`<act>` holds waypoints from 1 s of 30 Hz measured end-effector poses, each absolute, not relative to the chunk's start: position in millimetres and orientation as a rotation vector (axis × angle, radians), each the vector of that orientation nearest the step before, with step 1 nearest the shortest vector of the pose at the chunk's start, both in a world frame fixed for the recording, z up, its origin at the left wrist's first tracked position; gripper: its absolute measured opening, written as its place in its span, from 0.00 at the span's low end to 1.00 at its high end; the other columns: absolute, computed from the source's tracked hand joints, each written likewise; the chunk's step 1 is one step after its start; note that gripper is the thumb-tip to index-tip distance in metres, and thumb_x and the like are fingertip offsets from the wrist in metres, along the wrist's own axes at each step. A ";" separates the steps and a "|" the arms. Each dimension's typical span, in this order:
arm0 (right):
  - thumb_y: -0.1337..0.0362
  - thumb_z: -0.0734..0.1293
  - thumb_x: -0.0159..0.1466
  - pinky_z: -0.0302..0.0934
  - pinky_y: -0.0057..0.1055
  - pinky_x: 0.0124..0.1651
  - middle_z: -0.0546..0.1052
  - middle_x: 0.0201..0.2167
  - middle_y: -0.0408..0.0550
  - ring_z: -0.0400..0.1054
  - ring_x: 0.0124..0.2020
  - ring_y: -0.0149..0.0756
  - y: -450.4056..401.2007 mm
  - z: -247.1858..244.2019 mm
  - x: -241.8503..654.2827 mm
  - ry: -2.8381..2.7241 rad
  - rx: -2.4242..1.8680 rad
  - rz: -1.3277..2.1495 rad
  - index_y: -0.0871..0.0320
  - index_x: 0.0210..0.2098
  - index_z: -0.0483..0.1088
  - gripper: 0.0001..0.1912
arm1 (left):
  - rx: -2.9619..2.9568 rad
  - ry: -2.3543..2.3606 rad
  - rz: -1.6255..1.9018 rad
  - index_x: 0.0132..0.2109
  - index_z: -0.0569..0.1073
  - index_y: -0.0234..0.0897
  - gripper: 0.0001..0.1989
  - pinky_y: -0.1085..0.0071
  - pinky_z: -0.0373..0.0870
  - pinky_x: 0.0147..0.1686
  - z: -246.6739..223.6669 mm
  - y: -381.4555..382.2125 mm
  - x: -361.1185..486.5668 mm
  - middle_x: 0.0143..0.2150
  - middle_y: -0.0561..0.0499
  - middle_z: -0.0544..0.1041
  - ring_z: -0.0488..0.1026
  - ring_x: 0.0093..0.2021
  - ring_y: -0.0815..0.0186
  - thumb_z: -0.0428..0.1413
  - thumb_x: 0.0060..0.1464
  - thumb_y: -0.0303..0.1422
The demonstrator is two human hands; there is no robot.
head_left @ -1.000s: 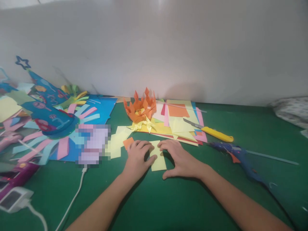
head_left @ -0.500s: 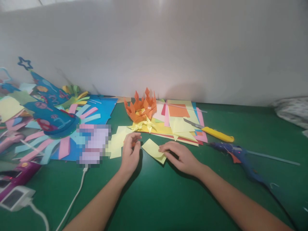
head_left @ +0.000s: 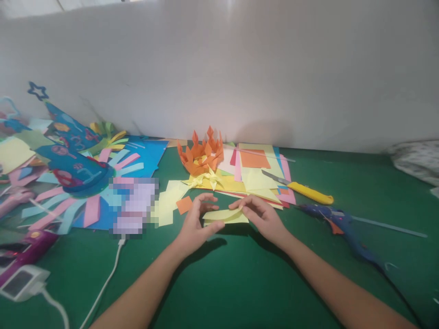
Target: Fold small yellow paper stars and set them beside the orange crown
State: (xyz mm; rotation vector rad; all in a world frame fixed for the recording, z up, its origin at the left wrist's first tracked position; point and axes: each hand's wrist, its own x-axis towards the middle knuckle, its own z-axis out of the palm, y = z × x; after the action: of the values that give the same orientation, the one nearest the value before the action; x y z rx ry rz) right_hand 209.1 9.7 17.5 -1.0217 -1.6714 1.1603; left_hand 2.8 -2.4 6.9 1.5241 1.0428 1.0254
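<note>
A pale yellow sheet of paper [head_left: 224, 215], folded over with its layers slightly apart, is between my hands, just above the green table. My right hand [head_left: 262, 219] pinches its right end between thumb and fingers. Around its left end, my left hand [head_left: 199, 221] is open, thumb spread from curved fingers; the thumb is at the lower edge, and whether it touches I cannot tell. A small orange paper square [head_left: 184, 205] lies left of my left hand. Behind my hands are yellow folded paper stars [head_left: 212, 178] and an orange folded-paper crown [head_left: 200, 155].
Coloured sheets [head_left: 255, 157] lie at the back under a yellow utility knife [head_left: 310, 193], its blade exposed. A blue glue gun [head_left: 338, 221] with a cord rests at right. On the left are blue cone hats [head_left: 73, 162], a blurred-out phone [head_left: 135, 205] and a white cable [head_left: 109, 278].
The yellow paper has turned level and its layers have lifted apart. My left hand has moved right to it, its fingers opening and uncovering the orange square. My right hand has shifted slightly right.
</note>
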 end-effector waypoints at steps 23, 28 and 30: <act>0.52 0.68 0.57 0.51 0.48 0.55 0.66 0.52 0.51 0.57 0.55 0.48 -5.1 17.5 214.8 -2.444 -0.917 0.530 0.50 0.42 0.71 0.15 | 1.943 1.338 0.916 0.41 0.71 0.39 0.09 0.71 0.68 0.32 1.9 -6.3 -7.7 0.45 0.48 0.69 0.71 0.35 0.68 0.49 0.55 0.26; 0.65 0.58 0.67 0.59 0.38 0.48 0.74 0.39 0.48 0.66 0.43 0.36 -6.4 14.2 212.9 -2.485 -0.794 0.605 0.53 0.40 0.71 0.10 | 2.073 1.335 0.904 0.44 0.70 0.41 0.11 0.62 0.67 0.47 1.2 -8.7 -7.5 0.50 0.46 0.67 0.67 0.49 0.60 0.52 0.53 0.26; 0.64 0.58 0.67 0.60 0.38 0.46 0.75 0.39 0.49 0.66 0.42 0.36 -4.3 14.4 213.2 -2.475 -0.775 0.610 0.54 0.40 0.71 0.10 | 2.157 1.434 0.932 0.44 0.71 0.42 0.12 0.58 0.64 0.50 3.3 -10.6 -7.3 0.54 0.45 0.62 0.63 0.51 0.57 0.54 0.51 0.26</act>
State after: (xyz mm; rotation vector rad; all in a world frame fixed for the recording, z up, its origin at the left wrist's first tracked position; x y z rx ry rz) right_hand 213.2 -4.3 14.4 -0.7750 -2.4753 0.6098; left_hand -7.3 -10.6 3.3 2.1569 1.4343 0.9324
